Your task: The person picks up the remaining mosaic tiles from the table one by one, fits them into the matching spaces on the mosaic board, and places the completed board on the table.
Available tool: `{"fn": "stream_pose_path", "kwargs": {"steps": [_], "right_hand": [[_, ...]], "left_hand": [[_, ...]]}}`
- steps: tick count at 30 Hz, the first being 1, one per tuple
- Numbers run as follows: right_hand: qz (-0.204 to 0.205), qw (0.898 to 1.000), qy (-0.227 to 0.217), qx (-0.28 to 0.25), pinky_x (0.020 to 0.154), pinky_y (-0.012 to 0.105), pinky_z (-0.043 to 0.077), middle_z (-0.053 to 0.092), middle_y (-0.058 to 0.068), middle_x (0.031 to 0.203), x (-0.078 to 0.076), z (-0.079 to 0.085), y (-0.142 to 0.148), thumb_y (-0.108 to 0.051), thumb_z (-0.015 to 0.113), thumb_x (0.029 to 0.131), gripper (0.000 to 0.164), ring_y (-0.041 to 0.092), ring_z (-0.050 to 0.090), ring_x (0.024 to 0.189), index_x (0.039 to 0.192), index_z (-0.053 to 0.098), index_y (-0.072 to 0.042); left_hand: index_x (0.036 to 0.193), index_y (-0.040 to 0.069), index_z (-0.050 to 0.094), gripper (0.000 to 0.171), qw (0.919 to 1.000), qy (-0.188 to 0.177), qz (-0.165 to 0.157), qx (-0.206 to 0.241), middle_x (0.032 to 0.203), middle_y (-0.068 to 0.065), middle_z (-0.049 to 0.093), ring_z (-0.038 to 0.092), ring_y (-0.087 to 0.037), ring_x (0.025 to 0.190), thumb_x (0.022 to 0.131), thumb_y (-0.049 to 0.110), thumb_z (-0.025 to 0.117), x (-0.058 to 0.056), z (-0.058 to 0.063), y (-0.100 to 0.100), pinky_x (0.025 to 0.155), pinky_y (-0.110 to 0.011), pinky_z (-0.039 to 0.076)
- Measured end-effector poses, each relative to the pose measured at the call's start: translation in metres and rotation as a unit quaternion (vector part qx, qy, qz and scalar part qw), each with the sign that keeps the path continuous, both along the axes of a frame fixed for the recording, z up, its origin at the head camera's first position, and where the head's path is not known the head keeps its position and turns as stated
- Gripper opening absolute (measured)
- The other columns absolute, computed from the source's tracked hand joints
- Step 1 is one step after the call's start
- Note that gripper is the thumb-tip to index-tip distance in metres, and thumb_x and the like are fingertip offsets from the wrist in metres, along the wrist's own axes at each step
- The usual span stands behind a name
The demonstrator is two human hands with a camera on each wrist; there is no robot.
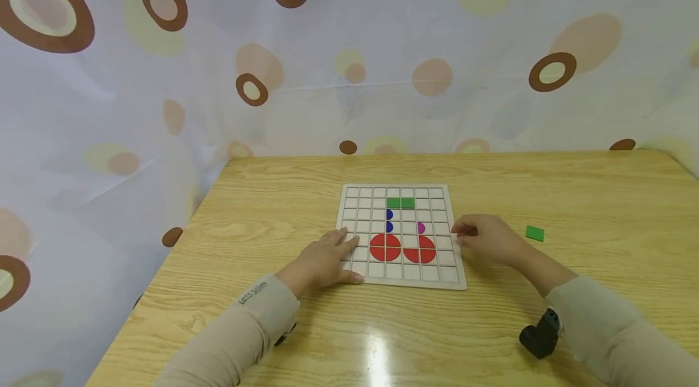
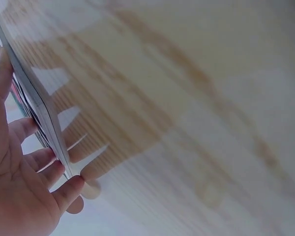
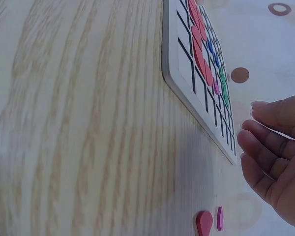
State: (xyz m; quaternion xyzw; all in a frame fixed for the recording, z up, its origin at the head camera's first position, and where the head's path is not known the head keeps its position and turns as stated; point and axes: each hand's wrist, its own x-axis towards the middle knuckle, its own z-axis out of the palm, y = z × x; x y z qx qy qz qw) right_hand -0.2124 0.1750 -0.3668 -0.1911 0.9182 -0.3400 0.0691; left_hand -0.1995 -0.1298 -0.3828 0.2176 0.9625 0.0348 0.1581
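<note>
"Grid board [image 1: 408, 227]: where is it?"
"Straight ahead at twelve o'clock, on the wooden table [image 1: 273, 211]; green tiles [image 1: 394, 202] toward its twelve, red shapes [image 1: 378, 255] toward six."
"And the hands?"
"The left hand [image 1: 326, 258], between eight and nine, spreads its fingers over the edge, gripping nothing. The right hand [image 1: 488, 238], at three, has loosely bent fingers, apparently empty; I can't tell whether they touch."
"Farther out at three?"
"A loose green tile [image 1: 535, 233]."

I'm seeing a red piece [image 3: 204, 223] cropped by the right wrist view; the left hand [image 1: 326, 258] is hiding the board's [image 1: 410, 239] near-left corner.
</note>
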Motion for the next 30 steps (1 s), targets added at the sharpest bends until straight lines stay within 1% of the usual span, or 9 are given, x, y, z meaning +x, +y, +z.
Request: {"fn": "stream_pose_path", "kwargs": {"steps": [4,5,8,11,12,16,23,30], "right_hand": [[-0.008,1.0,-0.002,0.005,0.067,0.034,0.044,0.057,0.008,0.086,0.002,0.002,0.007,-0.004,0.053,0.083,0.015,0.023,0.052,0.081,0.096,0.058,0.003],[-0.012,1.0,-0.01,0.002,0.062,0.034,0.045,0.057,0.009,0.087,0.003,0.002,0.009,-0.005,0.052,0.084,0.016,0.023,0.052,0.076,0.097,0.057,0.003],[-0.015,1.0,-0.015,0.003,0.061,0.032,0.045,0.056,0.011,0.09,0.005,0.003,0.016,-0.006,0.051,0.085,0.018,0.024,0.053,0.078,0.1,0.056,0.004],[-0.017,1.0,-0.022,-0.004,0.063,0.035,0.046,0.056,0.012,0.093,0.007,0.003,0.023,-0.007,0.05,0.086,0.021,0.027,0.053,0.081,0.103,0.054,0.005],[-0.016,1.0,-0.016,-0.002,0.069,0.035,0.045,0.056,0.012,0.093,0.008,0.003,0.026,-0.007,0.05,0.086,0.021,0.027,0.052,0.087,0.103,0.054,0.005],[-0.023,1.0,-0.011,-0.002,0.071,0.039,0.045,0.056,0.012,0.093,0.011,0.003,0.034,-0.009,0.051,0.086,0.022,0.029,0.052,0.088,0.103,0.054,0.006],[-0.035,0.999,0.005,0.007,0.067,0.036,0.045,0.056,0.01,0.089,0.014,0.001,0.044,-0.008,0.054,0.084,0.021,0.027,0.052,0.084,0.099,0.056,0.006],[-0.046,0.999,-0.009,0.005,0.064,0.03,0.045,0.056,0.008,0.089,0.014,-0.004,0.053,-0.008,0.056,0.082,0.023,0.024,0.052,0.083,0.101,0.056,0.005]], "left_hand": [[0.137,0.019,0.025,0.079,1.0,0.003,0.001,0.003,0.142,-0.008,0.016,0.014,-0.026,0.128,0.074,0.059,0.05,0.001,0.001,0.0,0.099,-0.044,0.022],[0.137,0.019,0.025,0.079,1.0,0.005,0.001,0.003,0.142,-0.008,0.016,0.014,-0.026,0.128,0.074,0.059,0.05,0.001,0.001,0.0,0.099,-0.044,0.022],[0.137,0.018,0.026,0.078,1.0,0.006,0.0,0.003,0.142,-0.009,0.016,0.014,-0.026,0.128,0.075,0.058,0.05,0.001,0.002,0.0,0.098,-0.044,0.022],[0.137,0.018,0.026,0.078,1.0,0.006,-0.001,0.004,0.141,-0.009,0.017,0.014,-0.026,0.128,0.075,0.058,0.05,0.0,0.003,0.0,0.098,-0.044,0.022],[0.137,0.018,0.026,0.078,1.0,0.006,-0.002,0.005,0.141,-0.009,0.017,0.014,-0.026,0.128,0.075,0.058,0.05,0.0,0.003,0.0,0.098,-0.044,0.022],[0.137,0.018,0.026,0.078,1.0,0.005,-0.003,0.007,0.141,-0.009,0.017,0.015,-0.026,0.128,0.075,0.058,0.05,0.0,0.002,0.0,0.098,-0.044,0.022],[0.137,0.018,0.026,0.08,0.9999,0.007,-0.003,0.012,0.141,-0.009,0.017,0.014,-0.026,0.128,0.073,0.06,0.05,0.0,-0.001,0.0,0.098,-0.044,0.022],[0.137,0.019,0.027,0.08,0.9998,0.007,0.002,0.017,0.141,-0.009,0.017,0.015,-0.026,0.128,0.073,0.06,0.05,0.0,-0.003,0.0,0.098,-0.046,0.022]]}}
